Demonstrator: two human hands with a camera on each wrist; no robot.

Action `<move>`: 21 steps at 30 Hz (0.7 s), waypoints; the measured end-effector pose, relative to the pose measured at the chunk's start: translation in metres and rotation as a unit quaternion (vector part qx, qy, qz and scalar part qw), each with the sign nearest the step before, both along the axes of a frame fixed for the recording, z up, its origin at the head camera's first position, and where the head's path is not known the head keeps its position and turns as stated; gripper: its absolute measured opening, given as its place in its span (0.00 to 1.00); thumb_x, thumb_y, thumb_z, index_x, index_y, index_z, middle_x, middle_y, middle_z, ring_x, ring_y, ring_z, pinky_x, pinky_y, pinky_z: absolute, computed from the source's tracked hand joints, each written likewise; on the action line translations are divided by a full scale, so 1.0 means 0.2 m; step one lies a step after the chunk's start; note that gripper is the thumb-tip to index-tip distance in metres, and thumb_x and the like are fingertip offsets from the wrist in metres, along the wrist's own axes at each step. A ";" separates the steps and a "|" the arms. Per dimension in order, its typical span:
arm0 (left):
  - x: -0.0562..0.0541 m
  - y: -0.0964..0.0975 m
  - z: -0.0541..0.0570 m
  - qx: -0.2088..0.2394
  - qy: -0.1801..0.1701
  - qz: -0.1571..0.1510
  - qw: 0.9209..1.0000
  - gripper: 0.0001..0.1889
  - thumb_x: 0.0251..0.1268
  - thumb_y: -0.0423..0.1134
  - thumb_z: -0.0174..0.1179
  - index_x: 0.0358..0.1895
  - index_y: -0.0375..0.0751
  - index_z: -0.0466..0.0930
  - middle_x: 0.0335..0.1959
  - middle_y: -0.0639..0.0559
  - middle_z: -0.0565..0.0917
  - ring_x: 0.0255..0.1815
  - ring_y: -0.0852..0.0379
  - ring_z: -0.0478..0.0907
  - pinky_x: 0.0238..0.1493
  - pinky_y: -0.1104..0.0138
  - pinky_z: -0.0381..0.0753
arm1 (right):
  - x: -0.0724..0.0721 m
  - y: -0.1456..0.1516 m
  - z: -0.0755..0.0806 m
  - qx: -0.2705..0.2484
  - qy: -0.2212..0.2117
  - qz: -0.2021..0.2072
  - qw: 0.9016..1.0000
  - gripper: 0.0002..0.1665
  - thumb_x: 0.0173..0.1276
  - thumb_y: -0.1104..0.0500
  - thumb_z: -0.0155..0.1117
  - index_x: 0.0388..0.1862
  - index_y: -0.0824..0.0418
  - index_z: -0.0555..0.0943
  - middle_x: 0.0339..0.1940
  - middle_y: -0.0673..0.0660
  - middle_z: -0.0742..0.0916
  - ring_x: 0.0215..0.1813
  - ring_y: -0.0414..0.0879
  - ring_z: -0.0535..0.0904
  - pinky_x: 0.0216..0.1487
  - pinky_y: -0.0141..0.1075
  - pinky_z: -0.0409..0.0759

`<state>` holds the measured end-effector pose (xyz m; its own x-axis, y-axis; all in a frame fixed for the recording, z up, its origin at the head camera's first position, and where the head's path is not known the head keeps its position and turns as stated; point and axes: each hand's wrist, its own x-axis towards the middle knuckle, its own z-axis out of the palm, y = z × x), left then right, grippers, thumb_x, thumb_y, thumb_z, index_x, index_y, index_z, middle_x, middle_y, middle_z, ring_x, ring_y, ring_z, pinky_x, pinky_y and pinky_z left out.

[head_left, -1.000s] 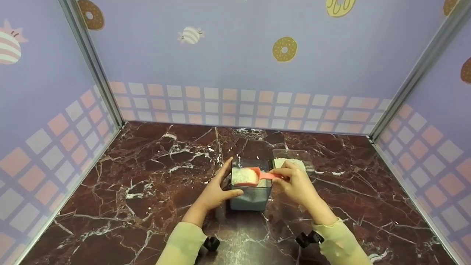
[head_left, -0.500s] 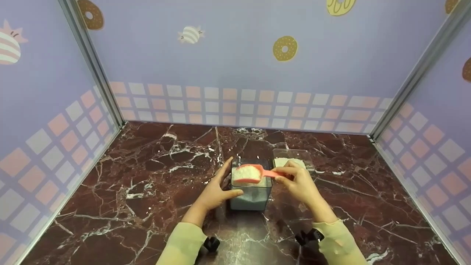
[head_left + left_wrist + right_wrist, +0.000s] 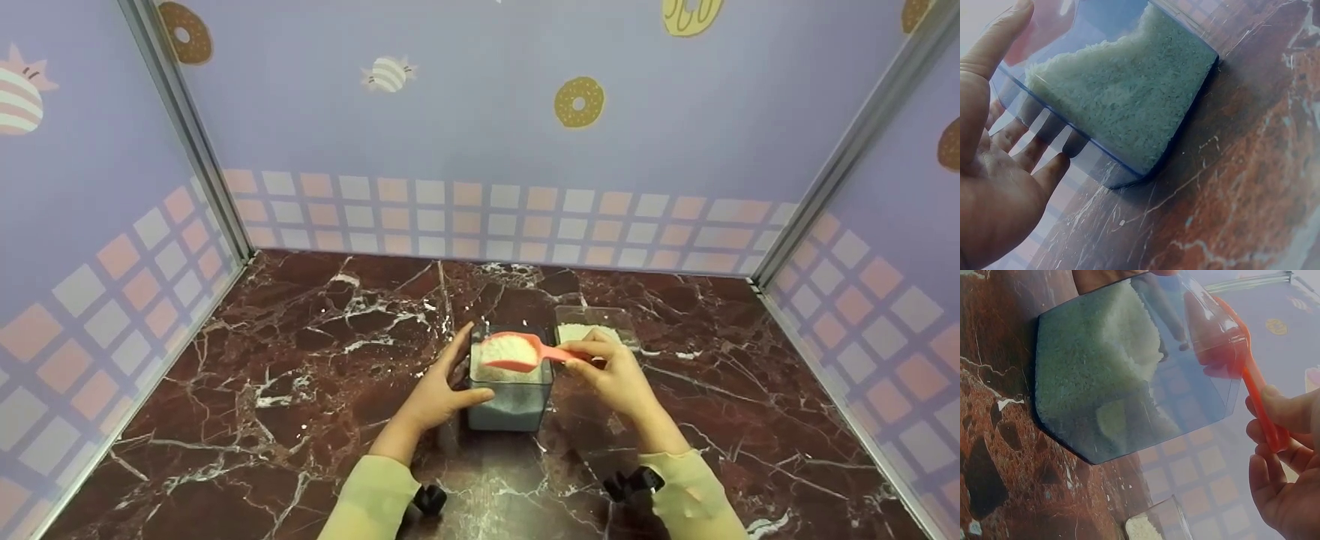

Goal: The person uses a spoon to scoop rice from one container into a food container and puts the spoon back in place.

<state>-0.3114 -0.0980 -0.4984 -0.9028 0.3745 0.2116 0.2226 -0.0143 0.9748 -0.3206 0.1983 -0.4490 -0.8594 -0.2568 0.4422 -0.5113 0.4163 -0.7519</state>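
A tall clear bluish plastic container stands on the table, with white rice banked unevenly against its walls. My left hand lies along its left side, fingers nearly straight against the wall and the thumb across the front near the rim. Between thumb and fingers, my right hand pinches the handle of a red-pink scoop. Heaped with rice, the scoop's bowl is over the container's mouth in the head view. In the right wrist view, the bowl shows partly through the clear wall.
Behind the right hand sits a low clear box with more white rice in it, partly hidden by that hand. Small white grains are scattered on the dark red marbled table. Patterned purple panels enclose the back and both sides.
The right hand has raised the loaded scoop from the rice and shifted it slightly right. The left hand and the container have stayed in place.
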 end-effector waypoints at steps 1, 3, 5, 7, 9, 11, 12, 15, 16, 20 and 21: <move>0.00 0.00 0.00 0.001 0.001 -0.001 1.000 0.60 0.60 0.37 0.76 0.86 0.49 0.39 0.87 0.39 0.43 0.86 0.36 0.46 0.86 0.48 0.51 | 0.00 0.00 0.00 0.001 0.005 0.000 1.000 0.12 0.61 0.66 0.74 0.44 0.62 0.92 0.32 0.52 0.82 0.35 0.34 0.72 0.34 0.25 0.76; -0.01 0.00 -0.01 0.002 0.003 -0.002 1.000 0.60 0.60 0.37 0.76 0.86 0.48 0.39 0.86 0.39 0.43 0.86 0.36 0.46 0.86 0.48 0.51 | 0.00 0.00 0.00 0.001 0.015 -0.002 1.000 0.12 0.60 0.68 0.74 0.44 0.63 0.92 0.31 0.52 0.82 0.36 0.34 0.72 0.35 0.25 0.76; -0.01 0.00 -0.01 0.003 0.005 -0.002 1.000 0.60 0.59 0.37 0.76 0.86 0.48 0.39 0.86 0.37 0.43 0.85 0.36 0.46 0.86 0.48 0.50 | 0.00 0.01 0.01 -0.001 0.022 -0.003 1.000 0.12 0.60 0.69 0.74 0.44 0.64 0.91 0.31 0.52 0.83 0.36 0.33 0.73 0.36 0.25 0.76; -0.01 0.00 -0.01 0.002 0.007 -0.002 1.000 0.60 0.59 0.37 0.76 0.86 0.47 0.39 0.86 0.37 0.43 0.85 0.36 0.47 0.86 0.48 0.50 | 0.01 0.02 0.02 -0.012 0.021 -0.002 1.000 0.12 0.60 0.70 0.74 0.44 0.66 0.91 0.31 0.53 0.83 0.35 0.33 0.73 0.35 0.24 0.77; 0.00 0.00 -0.01 -0.003 0.007 0.001 1.000 0.60 0.59 0.37 0.76 0.86 0.48 0.39 0.86 0.38 0.44 0.85 0.37 0.47 0.86 0.49 0.50 | 0.01 0.03 0.03 -0.024 0.018 -0.002 1.000 0.12 0.61 0.70 0.74 0.44 0.67 0.91 0.32 0.53 0.83 0.34 0.33 0.74 0.33 0.22 0.78; 0.00 0.00 0.00 -0.016 0.006 0.006 1.000 0.59 0.60 0.38 0.75 0.86 0.50 0.39 0.86 0.40 0.43 0.86 0.38 0.46 0.86 0.49 0.50 | 0.01 0.05 0.05 -0.034 0.017 -0.006 0.999 0.12 0.61 0.72 0.73 0.44 0.68 0.91 0.31 0.53 0.83 0.33 0.33 0.74 0.32 0.22 0.77; 0.00 -0.01 0.00 -0.022 0.006 0.008 1.000 0.59 0.60 0.38 0.75 0.86 0.52 0.39 0.87 0.41 0.43 0.86 0.38 0.45 0.86 0.49 0.49 | 0.02 0.06 0.06 -0.035 0.020 -0.009 0.999 0.12 0.61 0.72 0.73 0.44 0.68 0.91 0.31 0.52 0.83 0.33 0.33 0.73 0.33 0.21 0.76; 0.01 -0.01 0.00 -0.040 0.000 0.014 0.999 0.58 0.61 0.40 0.75 0.86 0.57 0.40 0.87 0.44 0.43 0.87 0.40 0.45 0.87 0.50 0.50 | 0.02 0.09 0.08 -0.032 0.031 -0.023 0.999 0.12 0.60 0.72 0.73 0.44 0.69 0.90 0.31 0.51 0.82 0.34 0.33 0.73 0.33 0.23 0.74; 0.01 -0.01 0.00 -0.044 -0.001 0.015 0.999 0.58 0.62 0.40 0.74 0.86 0.58 0.39 0.87 0.45 0.42 0.87 0.41 0.45 0.87 0.50 0.50 | 0.02 0.10 0.09 -0.032 0.033 -0.029 0.999 0.13 0.60 0.72 0.73 0.45 0.69 0.90 0.30 0.51 0.82 0.33 0.34 0.72 0.33 0.23 0.73; 0.00 -0.01 0.00 -0.047 -0.001 0.017 0.999 0.57 0.62 0.40 0.74 0.86 0.58 0.39 0.87 0.45 0.42 0.87 0.41 0.45 0.87 0.48 0.49 | 0.02 0.16 0.11 -0.034 0.028 -0.049 0.998 0.13 0.61 0.70 0.73 0.45 0.67 0.91 0.31 0.49 0.81 0.31 0.34 0.72 0.31 0.25 0.72; 0.00 -0.01 0.00 -0.047 -0.001 0.017 0.999 0.57 0.63 0.39 0.74 0.86 0.58 0.39 0.87 0.45 0.42 0.87 0.40 0.44 0.87 0.48 0.49 | 0.02 0.17 0.12 -0.037 0.025 -0.052 0.998 0.12 0.62 0.71 0.73 0.45 0.67 0.91 0.31 0.49 0.81 0.31 0.34 0.72 0.31 0.24 0.73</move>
